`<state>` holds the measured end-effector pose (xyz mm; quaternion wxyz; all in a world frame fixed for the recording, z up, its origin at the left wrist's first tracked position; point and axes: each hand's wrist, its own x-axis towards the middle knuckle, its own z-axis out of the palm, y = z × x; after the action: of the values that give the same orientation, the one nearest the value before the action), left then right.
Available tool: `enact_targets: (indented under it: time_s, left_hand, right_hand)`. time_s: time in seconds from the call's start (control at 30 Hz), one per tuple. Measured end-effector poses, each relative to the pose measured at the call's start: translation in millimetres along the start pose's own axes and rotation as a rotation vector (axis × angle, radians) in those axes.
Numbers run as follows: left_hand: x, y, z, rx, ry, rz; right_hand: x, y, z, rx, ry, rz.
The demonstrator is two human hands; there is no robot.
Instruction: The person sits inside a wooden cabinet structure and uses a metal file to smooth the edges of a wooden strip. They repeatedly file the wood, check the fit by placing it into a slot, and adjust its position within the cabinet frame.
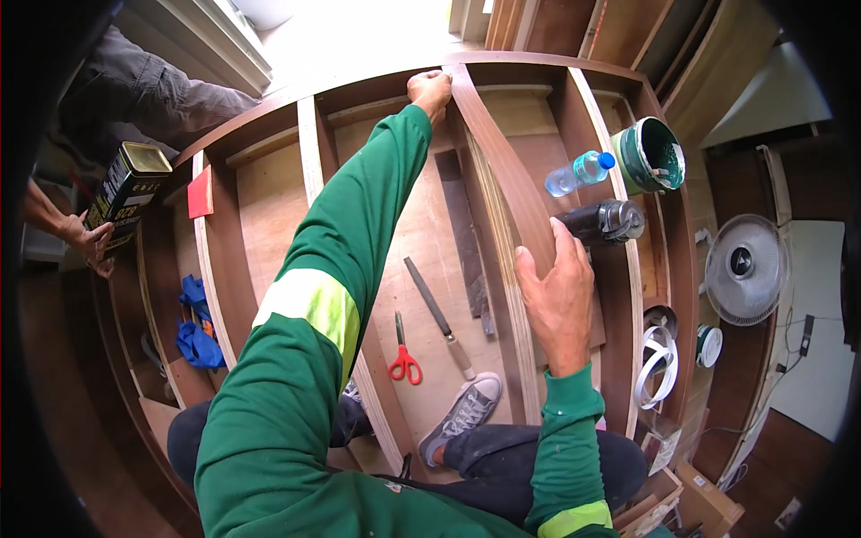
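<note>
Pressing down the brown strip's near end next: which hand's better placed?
Right, probably: the right hand is already spread at the near end of the brown strip, while the left hand is stretched out to its far end.

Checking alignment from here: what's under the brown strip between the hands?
A pale divider edge shows along the left side of the brown strip, apparently running beneath it. The surface directly under the strip is covered, and the right hand hides part.

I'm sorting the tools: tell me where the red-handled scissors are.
In the head view, the red-handled scissors lie left of and below centre on the plywood panel, just left of the long file-like tool.
</note>
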<state>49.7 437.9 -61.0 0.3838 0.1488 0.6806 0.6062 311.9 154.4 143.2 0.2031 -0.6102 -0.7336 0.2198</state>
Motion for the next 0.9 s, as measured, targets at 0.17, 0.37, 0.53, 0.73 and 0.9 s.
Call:
enact_targets:
  time_s: [0.17, 0.37, 0.53, 0.73, 0.9]
  left_hand:
    - [-8.9, 10.1, 5.1, 0.276, 0.073, 0.016]
    - [-16.7, 27.9, 13.6, 0.300, 0.102, -0.103]
    - [-16.3, 28.9, 17.5, 0.306, 0.172, -0.089]
    - [-23.8, 20.2, 39.6, 0.277, 0.159, -0.138]
    - [40.0, 11.4, -10.8, 0.354, 0.136, -0.053]
  right_hand:
    - [0.1, 0.6, 0.0, 0.008, 0.015, 0.010]
    - [-0.2, -4.8, -0.6, 0.032, 0.012, 0.014]
    - [-1.9, -0.9, 3.0, 0.072, 0.003, 0.008]
    - [-5.5, 13.6, 6.4, 0.065, 0.014, 0.045]
    - [-4.7, 6.8, 16.3, 0.077, -0.024, 0.000]
